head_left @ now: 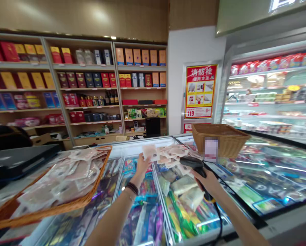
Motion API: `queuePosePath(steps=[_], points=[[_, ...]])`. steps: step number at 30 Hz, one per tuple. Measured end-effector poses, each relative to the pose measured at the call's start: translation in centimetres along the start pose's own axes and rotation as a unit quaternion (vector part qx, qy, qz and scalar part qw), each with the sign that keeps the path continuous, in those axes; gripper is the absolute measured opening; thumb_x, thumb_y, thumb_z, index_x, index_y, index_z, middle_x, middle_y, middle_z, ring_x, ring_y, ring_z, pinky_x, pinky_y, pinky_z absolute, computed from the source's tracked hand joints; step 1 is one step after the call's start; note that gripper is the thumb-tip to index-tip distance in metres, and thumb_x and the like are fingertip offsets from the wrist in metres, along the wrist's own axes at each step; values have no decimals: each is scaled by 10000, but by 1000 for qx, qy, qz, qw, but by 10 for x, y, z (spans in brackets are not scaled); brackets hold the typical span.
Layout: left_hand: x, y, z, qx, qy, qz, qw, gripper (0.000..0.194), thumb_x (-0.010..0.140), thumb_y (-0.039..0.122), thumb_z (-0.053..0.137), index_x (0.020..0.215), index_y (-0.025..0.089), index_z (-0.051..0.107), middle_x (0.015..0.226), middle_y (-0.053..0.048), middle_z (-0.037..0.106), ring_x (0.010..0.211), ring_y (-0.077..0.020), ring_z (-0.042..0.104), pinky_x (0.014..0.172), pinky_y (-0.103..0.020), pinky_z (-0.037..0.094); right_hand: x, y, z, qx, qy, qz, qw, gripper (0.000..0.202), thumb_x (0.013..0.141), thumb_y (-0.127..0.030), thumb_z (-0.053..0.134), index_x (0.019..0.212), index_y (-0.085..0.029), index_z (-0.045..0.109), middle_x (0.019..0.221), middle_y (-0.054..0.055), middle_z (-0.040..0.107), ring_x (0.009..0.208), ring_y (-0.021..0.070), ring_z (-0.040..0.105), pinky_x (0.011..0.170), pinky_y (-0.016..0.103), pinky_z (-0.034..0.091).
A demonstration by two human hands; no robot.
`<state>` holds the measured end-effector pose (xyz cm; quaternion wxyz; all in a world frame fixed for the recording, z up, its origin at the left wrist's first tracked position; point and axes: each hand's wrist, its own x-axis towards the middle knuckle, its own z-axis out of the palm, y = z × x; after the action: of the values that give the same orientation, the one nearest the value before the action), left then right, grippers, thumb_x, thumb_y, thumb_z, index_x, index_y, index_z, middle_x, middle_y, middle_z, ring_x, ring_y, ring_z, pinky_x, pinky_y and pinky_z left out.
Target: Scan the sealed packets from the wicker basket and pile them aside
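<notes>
Two hands work over a shop freezer, one with a packet and one with a scanner

The left hand (142, 166) has its grip closed on a pale meat packet (150, 152), held up above the open freezer (168, 218). The right hand (208, 182) has its grip wrapped tight around the handle of a black scanner (192, 163), and the scanner head sits just right of the packet, close to it but not touching. A dark cord (219, 218) hangs down from under the right grip. Just past both grips lies a heap of more pale packets (177, 152). Far left of the left grip, a flat wicker tray (66, 205) full of packets rests on the freezer lid. Behind the right grip stands a deep wicker basket (219, 138). Under both grips, bright frozen food bags (183, 205) fill the freezer bins
</notes>
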<state>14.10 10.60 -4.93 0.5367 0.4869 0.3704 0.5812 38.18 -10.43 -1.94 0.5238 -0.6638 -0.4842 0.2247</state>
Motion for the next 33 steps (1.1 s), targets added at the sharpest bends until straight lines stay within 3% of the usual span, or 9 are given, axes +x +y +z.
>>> queuePosePath(steps=[4, 7, 10, 13, 16, 22, 27, 33], points=[[12, 11, 63, -8, -36, -3, 999, 435, 795, 227, 850, 1148, 159, 606, 1124, -145, 749, 952, -219, 766, 838, -343, 640, -10, 12, -29, 22, 24, 12, 999, 469, 715, -697, 622, 599, -262, 489, 385, -45, 465, 322, 111, 410, 402, 274, 348], [15, 16, 101, 3, -90, -21, 996, 556, 754, 175, 862, 1254, 137, 623, 1177, -173, 750, 956, -228, 763, 840, -357, 635, -18, 15, -41, 38, 45, 24, 998, 474, 722, -696, 632, 595, -260, 499, 393, -35, 479, 336, 121, 427, 412, 284, 363], [11, 14, 120, 3, -166, -34, 985, 610, 691, 124, 879, 1263, 136, 667, 1237, -195, 744, 978, -252, 764, 859, -383, 628, -22, 15, -45, 50, 64, 30, 996, 485, 712, -706, 652, 588, -263, 498, 401, -26, 494, 344, 132, 443, 413, 292, 376], [3, 9, 116, 25, -239, -18, 971, 445, 660, 140, 884, 1088, 129, 759, 1119, -172, 785, 973, -279, 765, 846, -381, 620, -23, 14, -43, 50, 60, 23, 997, 481, 722, -702, 658, 599, -264, 501, 391, -31, 482, 340, 133, 435, 410, 293, 379], [-4, 4, 96, 63, -264, 6, 963, 373, 650, 164, 876, 1014, 139, 798, 1038, -150, 804, 931, -275, 764, 809, -361, 612, -22, 11, -36, 37, 56, 7, 998, 466, 737, -683, 657, 611, -259, 510, 391, -35, 479, 342, 125, 430, 412, 281, 384], [-15, 13, 38, 117, -250, 49, 960, 269, 682, 207, 846, 945, 153, 825, 1003, -140, 813, 857, -239, 753, 761, -317, 595, -16, 4, -3, 3, 19, -15, 1000, 456, 776, -667, 610, 612, -250, 522, 387, -31, 491, 342, 122, 449, 416, 261, 377], [-25, 46, -27, 161, -218, 90, 958, 267, 731, 268, 817, 982, 178, 831, 901, -106, 813, 771, -209, 731, 679, -274, 573, -11, -11, 37, -3, -35, -29, 999, 445, 796, -656, 609, 619, -259, 515, 389, -35, 497, 336, 129, 459, 413, 268, 374], [-34, 94, -119, 195, -103, 107, 969, 241, 729, 220, 805, 964, 172, 817, 1018, -120, 812, 894, -232, 744, 836, -324, 595, -9, -42, 98, 45, -114, -62, 991, 444, 800, -644, 652, 636, -252, 522, 417, -34, 516, 344, 126, 460, 415, 268, 375]])
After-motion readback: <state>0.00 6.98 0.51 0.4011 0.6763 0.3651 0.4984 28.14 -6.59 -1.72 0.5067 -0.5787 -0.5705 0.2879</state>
